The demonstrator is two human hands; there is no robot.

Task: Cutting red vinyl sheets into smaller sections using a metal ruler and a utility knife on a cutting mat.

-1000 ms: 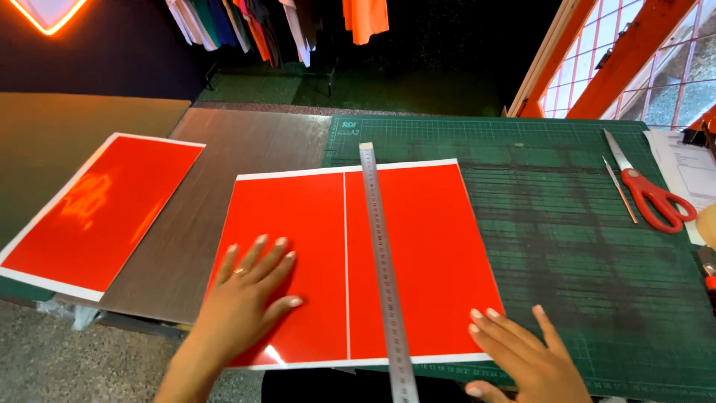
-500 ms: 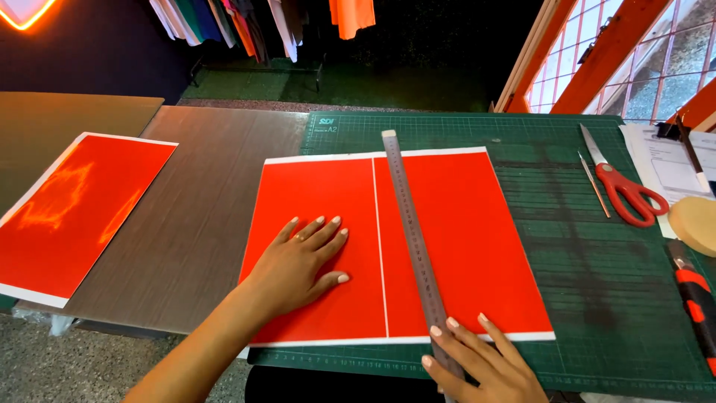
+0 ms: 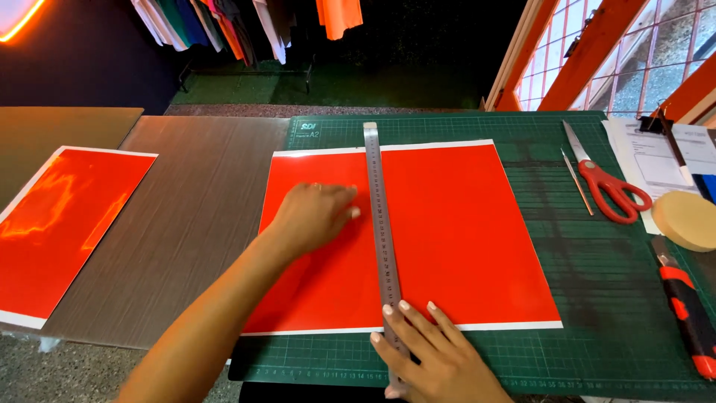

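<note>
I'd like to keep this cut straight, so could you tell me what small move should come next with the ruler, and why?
Probably press the left hand onto the steel ruler. It lies lengthwise across the red sheet, but only the right hand pins its near end; the left hand rests on the sheet beside it, and the utility knife lies untouched at the right.

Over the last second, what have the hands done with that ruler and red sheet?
The left hand slid up the red sheet to press beside the steel ruler. The right hand moved left onto the ruler's near end, pinning it. Scissors, the second red sheet and the cutting mat stayed as they were.
</note>
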